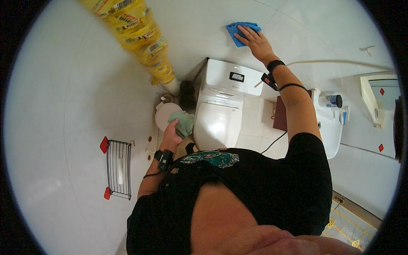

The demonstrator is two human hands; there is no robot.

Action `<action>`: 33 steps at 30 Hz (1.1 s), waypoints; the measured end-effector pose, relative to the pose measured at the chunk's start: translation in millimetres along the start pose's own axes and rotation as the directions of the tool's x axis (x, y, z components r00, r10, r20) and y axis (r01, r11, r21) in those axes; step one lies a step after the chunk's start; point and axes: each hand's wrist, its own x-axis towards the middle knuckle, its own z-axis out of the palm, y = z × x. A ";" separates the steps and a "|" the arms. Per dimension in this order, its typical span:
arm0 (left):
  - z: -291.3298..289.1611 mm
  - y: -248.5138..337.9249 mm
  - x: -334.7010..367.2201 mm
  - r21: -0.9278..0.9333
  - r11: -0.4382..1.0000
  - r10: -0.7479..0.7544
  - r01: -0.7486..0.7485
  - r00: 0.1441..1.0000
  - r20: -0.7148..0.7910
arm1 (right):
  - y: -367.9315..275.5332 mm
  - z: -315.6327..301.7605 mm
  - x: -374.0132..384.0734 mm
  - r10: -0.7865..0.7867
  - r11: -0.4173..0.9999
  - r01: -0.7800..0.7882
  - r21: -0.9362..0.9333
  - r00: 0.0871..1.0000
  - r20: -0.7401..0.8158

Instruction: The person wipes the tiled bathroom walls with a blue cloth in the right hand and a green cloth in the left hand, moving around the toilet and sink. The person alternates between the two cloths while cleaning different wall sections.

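High on the white tiled wall, my right hand (257,43) holds a blue cloth (236,38) against the tiles, its fingers spread over the fabric. That arm reaches far forward, past the right side of the toilet (217,123). My left hand (171,137) is lower down, closed on a crumpled pale green cloth (184,124). This second cloth hangs between the toilet and a round pinkish-white bin (165,112), hiding part of the bin. The toilet's lid is down.
A pipe wrapped in yellow plastic (142,40) rises at the back left. On the left wall hangs a black wire rack (119,170). To the right are a white washbasin (329,134) with a dark-lidded jar (333,101), a mirror (384,95) and a pale hose (335,62).
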 end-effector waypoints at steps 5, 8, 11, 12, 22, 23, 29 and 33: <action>-10.3 -1.2 5.6 -0.022 1.000 0.009 -0.008 0.999 0.036 | 2.2 -9.2 11.6 -0.135 0.990 0.135 -0.039 0.991 0.005; -11.7 -1.2 5.3 -0.032 0.999 0.019 -0.016 0.996 0.083 | 15.4 -35.8 29.0 -0.089 0.995 0.083 -0.054 0.987 -0.135; -8.0 -0.3 3.1 -0.019 0.999 0.031 -0.029 0.995 0.092 | 30.7 -75.6 54.0 0.038 0.996 -0.064 -0.056 0.924 -0.380; -5.7 0.4 2.8 -0.026 1.000 0.018 -0.016 0.996 0.092 | 33.5 -89.1 62.7 0.080 0.996 -0.093 -0.004 0.878 -0.471; -7.5 0.7 11.1 -0.055 0.998 0.026 -0.019 0.992 0.122 | -1.8 -80.8 91.8 0.217 0.960 -0.095 0.262 0.843 -0.491; -10.4 0.3 12.6 -0.072 0.997 0.018 -0.012 0.996 0.084 | -5.9 -67.8 89.1 0.202 0.964 -0.095 0.249 0.870 -0.451; -23.9 0.1 17.1 -0.134 0.991 -0.009 0.018 0.998 0.066 | -31.9 -10.0 64.8 -0.107 0.993 0.112 0.046 0.989 -0.102; -27.8 0.8 16.3 -0.098 0.995 0.003 0.002 0.999 0.052 | -35.2 -4.5 63.1 -0.207 0.967 0.214 0.141 0.976 -0.065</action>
